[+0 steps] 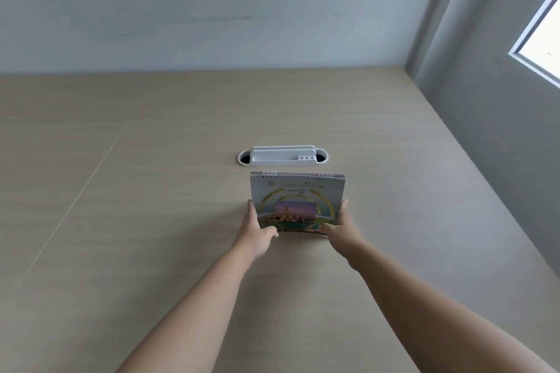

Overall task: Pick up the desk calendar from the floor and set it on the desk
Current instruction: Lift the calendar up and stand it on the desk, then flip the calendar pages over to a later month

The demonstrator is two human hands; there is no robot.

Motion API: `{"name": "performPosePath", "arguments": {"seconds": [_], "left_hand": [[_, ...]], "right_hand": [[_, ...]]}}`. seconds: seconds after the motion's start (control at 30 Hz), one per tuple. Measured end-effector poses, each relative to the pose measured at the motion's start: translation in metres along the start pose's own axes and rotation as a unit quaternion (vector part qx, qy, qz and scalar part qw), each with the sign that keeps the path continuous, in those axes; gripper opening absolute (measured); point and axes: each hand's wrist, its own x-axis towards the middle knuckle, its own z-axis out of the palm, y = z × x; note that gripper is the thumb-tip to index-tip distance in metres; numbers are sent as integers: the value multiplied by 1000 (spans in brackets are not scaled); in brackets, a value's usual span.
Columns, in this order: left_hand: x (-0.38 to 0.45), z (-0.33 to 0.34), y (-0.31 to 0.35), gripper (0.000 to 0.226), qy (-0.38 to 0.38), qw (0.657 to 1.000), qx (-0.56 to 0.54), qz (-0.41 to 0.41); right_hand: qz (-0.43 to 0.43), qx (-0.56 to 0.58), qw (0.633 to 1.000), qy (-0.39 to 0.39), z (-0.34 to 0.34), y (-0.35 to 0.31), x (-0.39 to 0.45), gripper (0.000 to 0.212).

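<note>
The desk calendar [297, 197] is spiral-bound with a pale cover, gold arcs and a small sunset picture. It stands tilted on the light wooden desk [151, 191], its base on the surface, just in front of the white cable port. My left hand [257, 232] grips its lower left edge, thumb on the front. My right hand [339, 225] grips the lower right edge the same way. Both forearms reach in from the bottom of the view.
A white oval cable port with a plastic holder [283, 156] is set into the desk right behind the calendar. A pale wall [212, 9] runs along the back, a grey wall with a window [542, 36] along the right. A thin seam crosses the desk at left.
</note>
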Motion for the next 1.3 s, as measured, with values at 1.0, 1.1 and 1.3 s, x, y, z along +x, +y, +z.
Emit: {"name": "performPosePath", "arguments": {"seconds": [1.0, 1.1, 1.3], "left_hand": [[-5, -32, -23, 41, 53, 995, -44, 73], [-3, -30, -25, 42, 55, 995, -48, 74], [-3, -30, -27, 41, 47, 995, -45, 74]], "right_hand": [[-63, -53, 975, 209, -16, -21, -64, 44], [-62, -57, 976, 202, -14, -18, -66, 45], [-40, 42, 985, 165, -13, -21, -63, 33]]}}
